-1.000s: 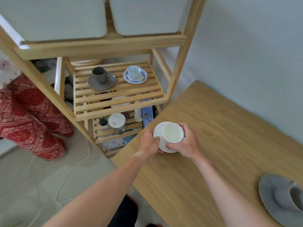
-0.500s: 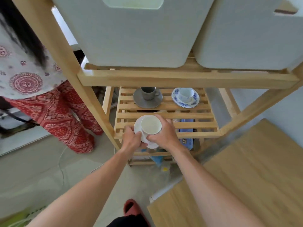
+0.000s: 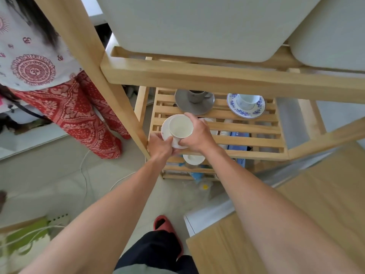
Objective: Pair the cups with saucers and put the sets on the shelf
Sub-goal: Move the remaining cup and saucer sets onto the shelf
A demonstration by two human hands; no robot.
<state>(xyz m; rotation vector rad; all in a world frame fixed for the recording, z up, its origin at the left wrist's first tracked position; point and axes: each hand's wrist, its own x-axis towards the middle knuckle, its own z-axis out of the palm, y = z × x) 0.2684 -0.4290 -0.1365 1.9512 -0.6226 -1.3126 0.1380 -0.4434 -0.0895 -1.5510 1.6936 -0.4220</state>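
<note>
Slatted wooden shelf (image 3: 246, 142) fills the middle of the view, with 2 white bins on the tier above. Over the shelf's front left corner, a plain white cup (image 3: 180, 127) sits on a white saucer (image 3: 165, 131). Left hand (image 3: 160, 146) grips the saucer's near edge; right hand (image 3: 197, 133) wraps the cup. At the shelf's back stand a grey cup and saucer (image 3: 194, 100) and a blue-patterned set (image 3: 245, 105).

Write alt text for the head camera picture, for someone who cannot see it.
Two hands, left hand and right hand, hold a white cup on its white saucer over a slatted wooden shelf. Behind sit a grey set and a blue-patterned set.
</note>
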